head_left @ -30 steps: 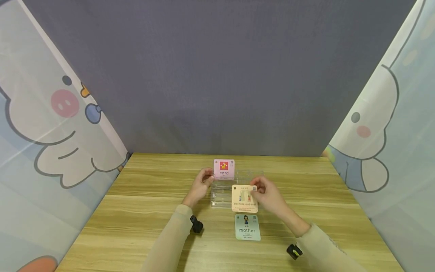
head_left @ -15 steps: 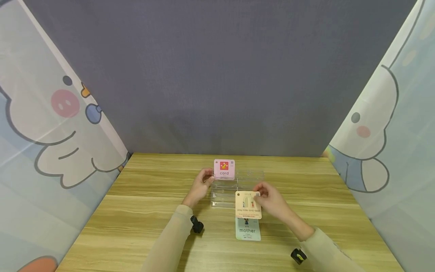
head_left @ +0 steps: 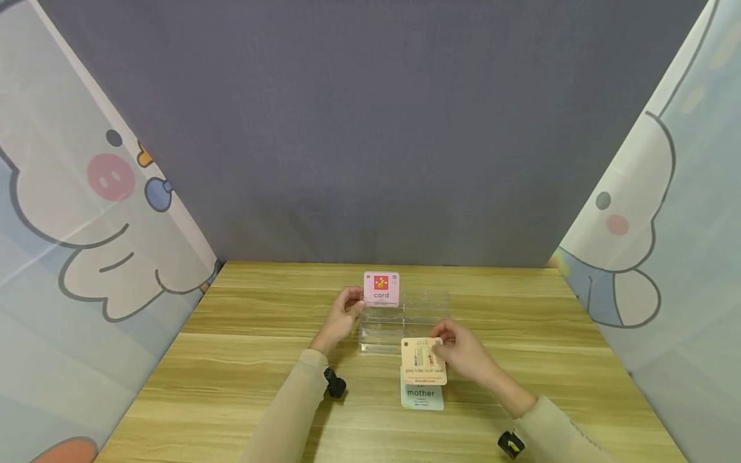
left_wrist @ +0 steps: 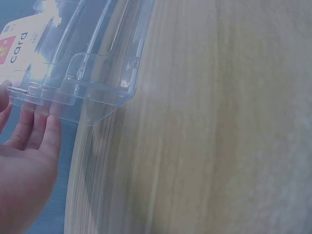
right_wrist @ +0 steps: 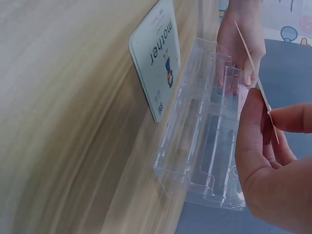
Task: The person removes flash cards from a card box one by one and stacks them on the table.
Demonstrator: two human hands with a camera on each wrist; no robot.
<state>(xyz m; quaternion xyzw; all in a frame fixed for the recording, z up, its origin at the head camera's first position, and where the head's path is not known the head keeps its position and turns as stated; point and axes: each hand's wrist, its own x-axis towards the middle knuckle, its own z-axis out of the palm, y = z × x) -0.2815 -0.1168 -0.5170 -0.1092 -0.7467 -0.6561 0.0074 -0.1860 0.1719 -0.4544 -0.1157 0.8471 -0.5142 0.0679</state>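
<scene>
A clear plastic tiered card rack (head_left: 382, 333) stands on the table, with a pink "card" flash card (head_left: 381, 288) upright in its upper left slot. My left hand (head_left: 340, 319) grips the rack's left side beside that card; in the left wrist view its fingers (left_wrist: 50, 136) reach behind the clear plastic. Between thumb and fingers, my right hand (head_left: 463, 347) pinches a cream "play hide-and-seek" flash card (head_left: 424, 361) by its upper right corner. Flat on the table lies a pale green "mother" flash card (head_left: 422, 397), its upper part hidden behind the cream card in the head view.
The wood-grain table (head_left: 243, 386) ends at a grey wall panel (head_left: 370, 161) at the back. Cartoon-printed curtains (head_left: 666, 193) flank both sides. In the right wrist view, the rack's lower tiers (right_wrist: 183, 141) stand just beyond the green card.
My right hand has brought the cream card toward the front, away from the rack, so it now overlaps the green card in the head view. My left hand stays on the rack.
</scene>
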